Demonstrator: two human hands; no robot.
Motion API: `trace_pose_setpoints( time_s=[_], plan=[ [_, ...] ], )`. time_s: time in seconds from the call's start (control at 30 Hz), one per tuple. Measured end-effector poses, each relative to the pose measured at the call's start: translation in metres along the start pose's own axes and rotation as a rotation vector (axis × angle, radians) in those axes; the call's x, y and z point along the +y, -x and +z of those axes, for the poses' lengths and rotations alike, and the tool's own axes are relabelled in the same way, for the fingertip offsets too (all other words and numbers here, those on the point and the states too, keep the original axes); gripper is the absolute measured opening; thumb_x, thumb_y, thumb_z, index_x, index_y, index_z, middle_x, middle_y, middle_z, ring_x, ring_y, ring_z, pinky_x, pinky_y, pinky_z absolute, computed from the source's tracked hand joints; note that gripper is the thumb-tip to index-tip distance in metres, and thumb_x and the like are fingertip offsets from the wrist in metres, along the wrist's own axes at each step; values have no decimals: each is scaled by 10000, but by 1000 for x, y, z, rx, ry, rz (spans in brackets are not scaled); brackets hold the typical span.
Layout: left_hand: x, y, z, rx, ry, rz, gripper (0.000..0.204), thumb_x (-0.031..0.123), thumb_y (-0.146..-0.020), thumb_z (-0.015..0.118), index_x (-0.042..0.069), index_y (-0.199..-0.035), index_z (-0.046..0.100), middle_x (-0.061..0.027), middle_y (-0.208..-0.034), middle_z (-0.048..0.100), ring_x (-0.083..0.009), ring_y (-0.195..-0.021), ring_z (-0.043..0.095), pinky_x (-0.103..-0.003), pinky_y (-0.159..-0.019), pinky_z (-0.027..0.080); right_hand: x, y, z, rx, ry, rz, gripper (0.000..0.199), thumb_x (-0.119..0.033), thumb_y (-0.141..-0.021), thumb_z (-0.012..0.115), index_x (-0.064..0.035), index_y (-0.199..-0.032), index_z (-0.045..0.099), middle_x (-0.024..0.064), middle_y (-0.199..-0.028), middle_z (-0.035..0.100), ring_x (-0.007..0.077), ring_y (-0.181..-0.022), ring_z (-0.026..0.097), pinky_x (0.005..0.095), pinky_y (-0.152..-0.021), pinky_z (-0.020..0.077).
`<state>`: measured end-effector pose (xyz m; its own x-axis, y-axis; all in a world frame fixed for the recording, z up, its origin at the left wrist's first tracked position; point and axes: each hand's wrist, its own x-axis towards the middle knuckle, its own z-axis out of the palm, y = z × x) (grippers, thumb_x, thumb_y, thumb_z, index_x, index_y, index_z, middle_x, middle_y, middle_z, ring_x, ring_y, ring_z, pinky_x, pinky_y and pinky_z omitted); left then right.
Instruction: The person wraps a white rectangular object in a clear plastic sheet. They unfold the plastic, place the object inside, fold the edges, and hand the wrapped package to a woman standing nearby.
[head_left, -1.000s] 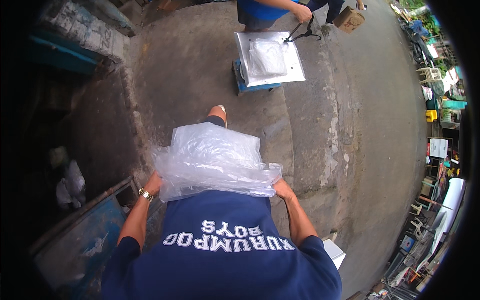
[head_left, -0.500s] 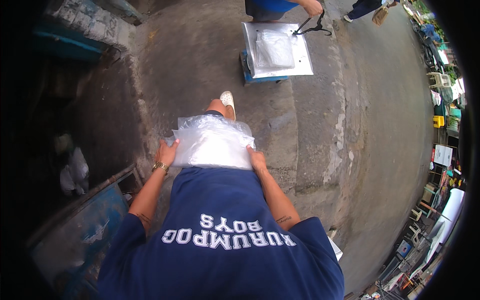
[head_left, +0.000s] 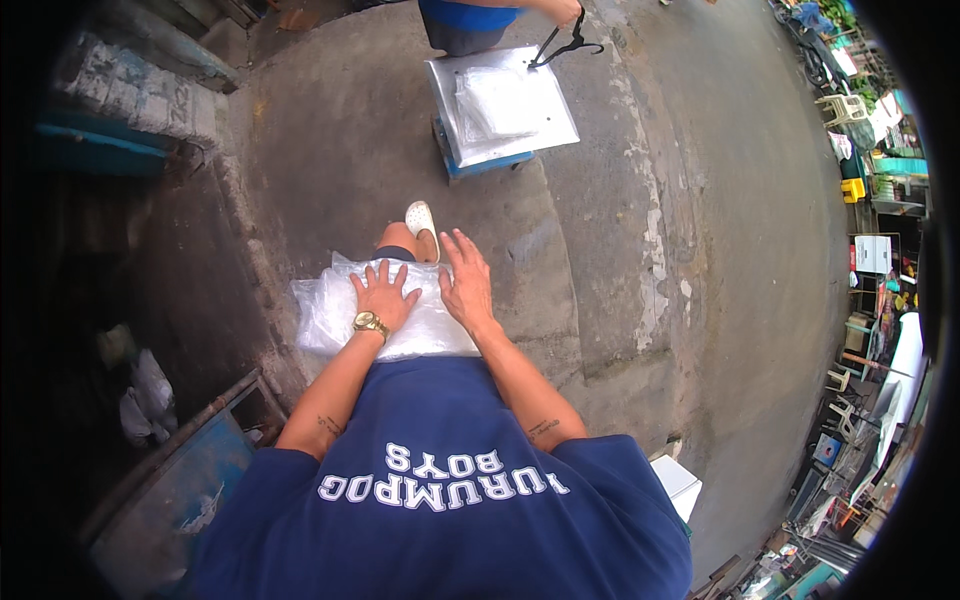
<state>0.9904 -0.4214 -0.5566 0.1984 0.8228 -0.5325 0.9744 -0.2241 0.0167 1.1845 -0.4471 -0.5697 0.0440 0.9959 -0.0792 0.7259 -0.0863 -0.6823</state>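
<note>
While scanning from the left edge, I note a blue metal panel (head_left: 170,500) low beside the wearer. Next, the left hand (head_left: 382,295), gold watch (head_left: 369,323) at the wrist, lies flat with fingers spread on a clear plastic bag stack (head_left: 330,315) resting on the lap; nothing is gripped. Just beside it, the right hand (head_left: 465,280) presses palm-down on the stack's right edge, fingers extended. Farther ahead, a steel table (head_left: 555,125) carries another plastic sheet (head_left: 495,100).
</note>
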Motion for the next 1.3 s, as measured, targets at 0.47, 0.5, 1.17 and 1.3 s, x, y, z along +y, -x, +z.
trace_pose_setpoints(
  time_s=[0.47,0.5,1.17,1.3],
  plan=[
    [-89,30,19,379,484,76,495,380,-1037,487,89,-1421,603,-172,-1524,522,-406,-1467,394,-603,-1237,198,6,4,30,-774,20,355,857,-805,-953,313,-290,-1637,276,98,-1687,289,338,-1552,253,764,-1175,101],
    [-91,29,17,566,563,182,491,376,-1036,497,87,-1418,605,-165,-1524,524,-402,-1469,392,-609,-1234,202,14,5,34,-768,-54,349,866,-807,-954,303,-277,-1638,273,103,-1688,286,342,-1554,246,738,-1190,109],
    [-155,-20,77,-12,1563,-739,799,616,-940,646,-46,-1384,586,-175,-1350,648,-277,-1204,628,-387,-1041,474,46,-51,94,-767,-822,1107,970,-755,-874,591,-8,-1488,520,186,-1535,506,316,-1414,470,393,-1157,343],
    [-183,-47,10,147,1636,-557,716,593,-953,661,-35,-1296,634,-145,-1272,682,-243,-1128,651,-386,-995,503,9,-130,20,-673,-919,897,951,-718,-905,613,-28,-1538,445,160,-1522,523,303,-1379,499,423,-1151,366]
  ],
)
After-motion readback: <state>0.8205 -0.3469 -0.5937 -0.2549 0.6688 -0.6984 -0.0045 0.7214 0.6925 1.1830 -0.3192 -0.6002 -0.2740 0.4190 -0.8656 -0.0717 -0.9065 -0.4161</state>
